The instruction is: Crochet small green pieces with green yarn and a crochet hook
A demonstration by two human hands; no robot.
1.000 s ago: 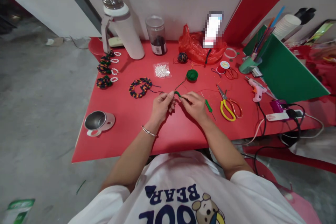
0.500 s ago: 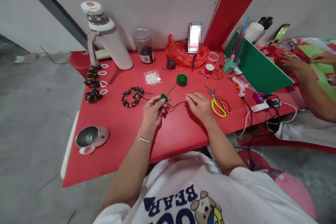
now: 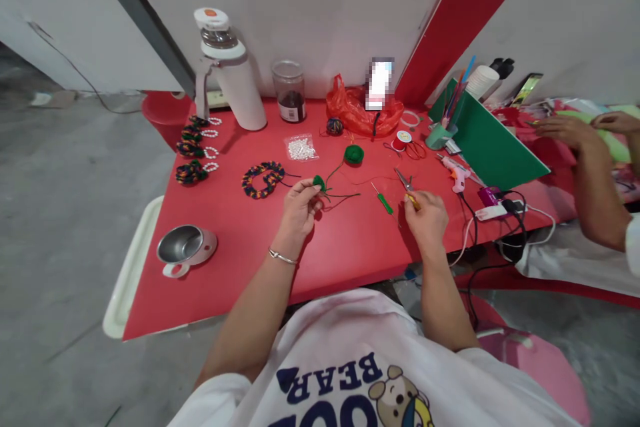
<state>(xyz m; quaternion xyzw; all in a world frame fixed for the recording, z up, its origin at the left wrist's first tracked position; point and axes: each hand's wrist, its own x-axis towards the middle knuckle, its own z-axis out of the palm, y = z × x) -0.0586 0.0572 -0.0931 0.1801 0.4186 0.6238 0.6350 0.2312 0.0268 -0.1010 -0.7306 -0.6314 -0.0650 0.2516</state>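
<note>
Between the thumb and fingers of my left hand (image 3: 300,210) is a small green crocheted piece (image 3: 319,182). Loose yarn tails trail from it to the right, and a strand runs up to a green yarn ball (image 3: 354,155). My right hand (image 3: 429,219) is closed over the handles of the scissors (image 3: 404,179). Their blades lie on the table, pointing away to the upper left, and most of the handles are hidden under the hand. A crochet hook (image 3: 385,202) with a green grip lies between my two hands.
A multicoloured crocheted ring (image 3: 263,179), a bag of white beads (image 3: 301,147) and a steel mug (image 3: 187,248) are to the left. A glue gun (image 3: 459,177) and a power strip (image 3: 495,211) lie right, before a green divider (image 3: 493,137). Beyond it a co-worker's hands (image 3: 565,130) handle material.
My right hand has let go of the yarn strand and moved right onto the scissors. The crochet hook now shows on the table. My left hand keeps the green piece; the view has shifted slightly.
</note>
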